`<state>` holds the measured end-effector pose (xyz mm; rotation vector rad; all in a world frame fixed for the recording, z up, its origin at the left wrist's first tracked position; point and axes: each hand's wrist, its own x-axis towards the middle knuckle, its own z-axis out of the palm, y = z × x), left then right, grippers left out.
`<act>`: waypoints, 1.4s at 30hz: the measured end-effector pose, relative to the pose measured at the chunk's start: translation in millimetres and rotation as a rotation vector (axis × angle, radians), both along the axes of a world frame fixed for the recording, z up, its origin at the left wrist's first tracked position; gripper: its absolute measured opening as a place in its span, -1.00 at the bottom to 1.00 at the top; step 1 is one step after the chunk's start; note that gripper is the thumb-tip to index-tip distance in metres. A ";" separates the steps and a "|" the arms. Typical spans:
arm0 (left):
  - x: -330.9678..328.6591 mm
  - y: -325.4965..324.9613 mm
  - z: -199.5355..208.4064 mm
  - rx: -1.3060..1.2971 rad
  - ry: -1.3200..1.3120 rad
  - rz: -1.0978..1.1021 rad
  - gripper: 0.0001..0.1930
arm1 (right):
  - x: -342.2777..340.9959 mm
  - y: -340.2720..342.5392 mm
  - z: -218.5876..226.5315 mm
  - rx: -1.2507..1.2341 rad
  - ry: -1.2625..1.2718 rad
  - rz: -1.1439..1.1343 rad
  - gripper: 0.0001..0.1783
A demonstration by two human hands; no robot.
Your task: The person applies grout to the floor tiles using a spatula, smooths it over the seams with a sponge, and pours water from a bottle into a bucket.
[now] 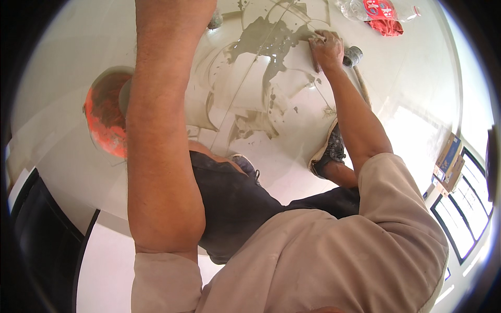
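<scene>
My right hand [330, 50] is closed on a thin, flat, reddish-brown spreader [316, 58], its edge down on the pale tiled floor [292, 99]. Just left of it, wet grey grout [266, 41] lies in a puddle and smears across the tile joints. A mallet with a grey head [353, 56] and wooden handle lies right beside that hand. My left forearm [162, 115] reaches up out of the top edge, so the left hand is out of sight. An orange basin [107, 115], stained grey inside, stands left of this forearm and is partly hidden by it.
A clear plastic bottle [357, 9] and a crumpled red cloth [386, 27] lie at the far right. A grey rounded object [215, 21] shows beside my left wrist. My shoes [330, 151] rest on the floor near the smears. Cardboard boxes [448, 161] stand by a window at right.
</scene>
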<state>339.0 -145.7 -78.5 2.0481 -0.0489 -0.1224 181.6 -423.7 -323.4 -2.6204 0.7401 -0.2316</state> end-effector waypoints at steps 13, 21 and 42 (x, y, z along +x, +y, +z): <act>0.5 -1.2 2.5 0.101 -0.022 -0.050 -0.49 | -18.2 55.5 -29.6 0.074 0.166 -0.350 -0.50; -0.7 7.5 -4.8 0.064 -0.085 -0.021 -0.52 | 33.0 67.0 3.9 0.404 0.096 -0.143 -0.65; 5.0 16.2 -8.0 0.060 -0.099 -0.042 -0.52 | 31.8 80.3 -7.3 0.063 -0.153 0.294 -0.81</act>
